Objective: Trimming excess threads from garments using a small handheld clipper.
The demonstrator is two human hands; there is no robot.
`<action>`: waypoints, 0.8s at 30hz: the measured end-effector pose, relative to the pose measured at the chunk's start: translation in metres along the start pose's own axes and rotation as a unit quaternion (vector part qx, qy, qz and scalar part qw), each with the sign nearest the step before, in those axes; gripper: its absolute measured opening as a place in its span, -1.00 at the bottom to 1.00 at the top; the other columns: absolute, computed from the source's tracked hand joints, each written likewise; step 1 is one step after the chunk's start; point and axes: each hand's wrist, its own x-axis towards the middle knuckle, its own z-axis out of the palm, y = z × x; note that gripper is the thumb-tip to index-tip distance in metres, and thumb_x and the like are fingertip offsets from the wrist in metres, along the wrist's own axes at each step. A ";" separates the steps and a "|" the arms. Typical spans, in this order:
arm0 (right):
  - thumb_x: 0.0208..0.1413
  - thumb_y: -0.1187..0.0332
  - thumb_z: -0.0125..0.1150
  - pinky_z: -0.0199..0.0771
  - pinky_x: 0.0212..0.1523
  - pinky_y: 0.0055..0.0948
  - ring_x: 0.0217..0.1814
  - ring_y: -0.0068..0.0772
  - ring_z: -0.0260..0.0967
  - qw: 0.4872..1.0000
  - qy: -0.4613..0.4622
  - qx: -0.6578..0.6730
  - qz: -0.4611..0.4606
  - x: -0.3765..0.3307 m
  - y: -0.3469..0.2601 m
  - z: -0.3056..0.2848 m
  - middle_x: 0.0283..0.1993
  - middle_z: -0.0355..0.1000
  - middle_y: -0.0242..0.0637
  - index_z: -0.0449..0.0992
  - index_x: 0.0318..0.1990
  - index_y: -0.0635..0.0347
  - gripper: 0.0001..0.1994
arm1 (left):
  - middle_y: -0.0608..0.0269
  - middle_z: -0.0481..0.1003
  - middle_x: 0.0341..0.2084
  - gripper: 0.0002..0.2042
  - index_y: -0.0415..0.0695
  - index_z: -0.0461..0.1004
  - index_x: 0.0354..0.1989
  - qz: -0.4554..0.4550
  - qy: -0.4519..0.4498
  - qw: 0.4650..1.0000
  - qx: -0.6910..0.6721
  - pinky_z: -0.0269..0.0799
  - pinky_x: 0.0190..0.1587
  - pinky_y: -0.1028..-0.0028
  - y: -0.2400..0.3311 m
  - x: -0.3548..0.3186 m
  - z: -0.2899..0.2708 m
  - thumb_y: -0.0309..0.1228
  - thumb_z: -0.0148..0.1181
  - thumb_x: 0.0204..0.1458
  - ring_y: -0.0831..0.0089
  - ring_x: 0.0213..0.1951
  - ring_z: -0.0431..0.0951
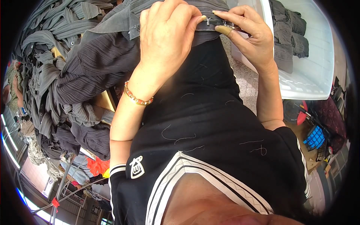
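My left hand (165,33) grips the edge of a grey pleated garment (112,48) near the top of the view, fingers curled over the fabric. My right hand (245,32) pinches the same edge just to the right, thumb and forefinger on a small metal clip or fastener (219,23) at the seam. A beaded bracelet (138,98) circles my left wrist. The garment lies across my lap, over my black shirt (210,123), which has loose threads on it.
A large heap of grey pleated garments (52,75) fills the left side. A translucent plastic bin (311,56) at the upper right holds folded grey garments (288,33). Speckled floor shows between; a blue crate (314,138) and clutter sit at the right.
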 end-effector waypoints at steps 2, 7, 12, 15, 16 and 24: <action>-0.04 0.52 0.45 0.34 -0.36 -0.65 -0.29 -0.62 0.33 1.000 -0.007 -0.013 -0.008 0.003 -0.004 -0.001 -0.25 0.44 -0.39 0.66 -0.01 0.14 -0.64 | 0.34 0.51 -0.36 -0.91 -0.09 0.54 -0.32 0.006 0.005 1.000 0.008 0.30 -0.18 0.36 0.001 -0.001 -0.001 -0.45 0.33 0.03 0.31 -0.29 0.48; -0.03 0.53 0.43 0.36 -0.33 -0.64 -0.31 -0.58 0.36 0.998 -0.027 -0.028 -0.046 0.003 0.003 -0.003 -0.26 0.44 -0.35 0.67 -0.03 0.14 -0.66 | 0.26 0.51 -0.33 -0.92 -0.16 0.53 -0.31 -0.021 -0.005 0.999 -0.048 0.37 -0.20 0.42 -0.002 -0.005 -0.002 -0.50 0.31 0.05 0.31 -0.30 0.50; -0.06 0.59 0.41 0.28 -0.40 -0.59 -0.41 -0.56 0.32 0.997 0.010 -0.040 0.060 0.014 -0.022 -0.011 -0.35 0.40 -0.34 0.64 -0.10 0.31 -0.70 | 0.40 0.50 -0.29 -0.90 -0.24 0.55 -0.17 -0.227 0.075 0.894 -0.380 0.36 -0.21 0.64 -0.013 -0.020 0.001 -0.54 0.26 0.17 0.64 -0.31 0.44; -0.09 0.58 0.42 0.28 -0.40 -0.55 -0.42 -0.50 0.31 0.998 0.027 -0.032 0.048 0.015 -0.025 -0.010 -0.38 0.38 -0.31 0.64 -0.12 0.30 -0.70 | 0.34 0.56 -0.24 -0.87 -0.25 0.55 -0.13 -0.274 0.080 0.847 -0.450 0.37 -0.13 0.63 -0.021 -0.027 -0.002 -0.49 0.21 0.21 0.63 -0.23 0.50; -0.08 0.58 0.43 0.28 -0.40 -0.56 -0.42 -0.51 0.31 0.998 0.030 -0.021 0.047 0.015 -0.027 -0.010 -0.37 0.39 -0.32 0.64 -0.12 0.30 -0.70 | 0.30 0.59 -0.23 -0.86 -0.24 0.56 -0.12 -0.289 0.087 0.826 -0.476 0.37 -0.10 0.62 -0.021 -0.027 -0.003 -0.47 0.21 0.22 0.61 -0.20 0.52; 0.01 0.59 0.38 0.17 -0.41 -0.71 -0.40 -0.73 0.24 0.979 0.127 0.093 0.127 0.017 -0.025 -0.001 -0.34 0.38 -0.45 0.63 -0.06 0.32 -0.71 | 0.22 0.52 -0.15 -0.69 -0.10 0.59 -0.13 -0.009 0.023 0.999 -0.041 0.40 -0.03 0.37 -0.003 -0.007 -0.022 -0.44 0.45 -0.10 0.26 -0.12 0.50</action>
